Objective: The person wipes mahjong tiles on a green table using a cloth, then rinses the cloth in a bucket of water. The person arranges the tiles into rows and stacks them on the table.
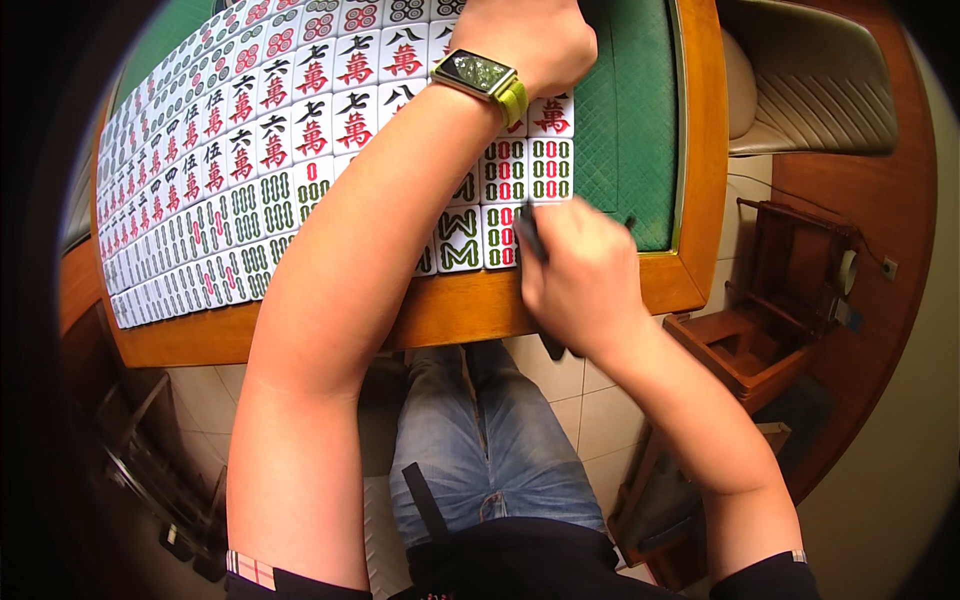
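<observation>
across the green tabletop (625,130), mahjong tiles (240,130) lie face up in tight rows, right up beside the wooden rim (470,312). over them crosses the left forearm (330,270), a watch (475,72) with a green strap (513,103) at its wrist; the left hand (545,45) is at the rows' far right part, its fingers hidden, so i can't tell whether they're spread or gripping. the right hand (585,270), slightly blurred, is curled around a dark object (531,235) whose kind i can't make out, by the right end of the nearest row.
</observation>
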`<act>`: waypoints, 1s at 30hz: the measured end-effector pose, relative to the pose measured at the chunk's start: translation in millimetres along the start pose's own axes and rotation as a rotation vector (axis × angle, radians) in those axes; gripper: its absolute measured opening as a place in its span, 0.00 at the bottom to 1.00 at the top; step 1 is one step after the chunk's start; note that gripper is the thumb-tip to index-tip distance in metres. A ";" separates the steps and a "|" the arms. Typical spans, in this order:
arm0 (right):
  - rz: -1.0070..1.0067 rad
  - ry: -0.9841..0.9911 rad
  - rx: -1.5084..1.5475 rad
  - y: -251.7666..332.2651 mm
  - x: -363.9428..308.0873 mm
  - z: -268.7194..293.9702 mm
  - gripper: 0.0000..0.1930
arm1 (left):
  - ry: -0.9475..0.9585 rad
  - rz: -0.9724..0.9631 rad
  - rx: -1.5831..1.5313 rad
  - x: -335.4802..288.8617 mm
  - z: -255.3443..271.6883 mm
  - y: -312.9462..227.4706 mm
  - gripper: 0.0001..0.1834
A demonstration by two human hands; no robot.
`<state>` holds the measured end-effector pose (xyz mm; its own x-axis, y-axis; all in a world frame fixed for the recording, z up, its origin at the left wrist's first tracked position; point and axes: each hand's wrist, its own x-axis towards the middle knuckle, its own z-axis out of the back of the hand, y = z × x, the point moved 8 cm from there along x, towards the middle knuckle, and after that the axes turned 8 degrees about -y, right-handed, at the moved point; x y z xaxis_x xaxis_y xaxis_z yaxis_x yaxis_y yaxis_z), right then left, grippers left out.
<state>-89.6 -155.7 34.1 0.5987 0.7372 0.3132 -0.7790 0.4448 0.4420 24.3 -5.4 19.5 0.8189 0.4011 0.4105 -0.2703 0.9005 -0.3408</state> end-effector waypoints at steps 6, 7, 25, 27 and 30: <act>-0.045 -0.018 -0.016 11.4 -14.9 5.2 0.08 | -0.090 -0.014 0.023 -1.7 0.5 0.2 0.35; -0.061 0.005 0.010 9.0 -16.3 4.8 0.08 | -0.058 -0.018 0.024 -0.4 -2.2 0.2 0.35; -0.020 -0.095 -0.029 0.6 -5.7 1.9 0.09 | -0.093 -0.047 0.028 -1.8 0.1 -2.9 0.31; -0.011 -0.126 -0.093 -11.9 30.7 -4.8 0.09 | 0.016 -0.046 0.010 -2.3 -5.4 -1.2 0.31; -0.045 -0.167 -0.101 -10.6 14.6 0.4 0.10 | 0.187 -0.018 -0.001 -0.5 -3.8 -1.5 0.31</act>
<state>-72.5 -149.9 34.4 0.6496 0.6247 0.4333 -0.7602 0.5306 0.3748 26.2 -7.6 16.7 0.9035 0.3464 0.2526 -0.2539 0.9071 -0.3358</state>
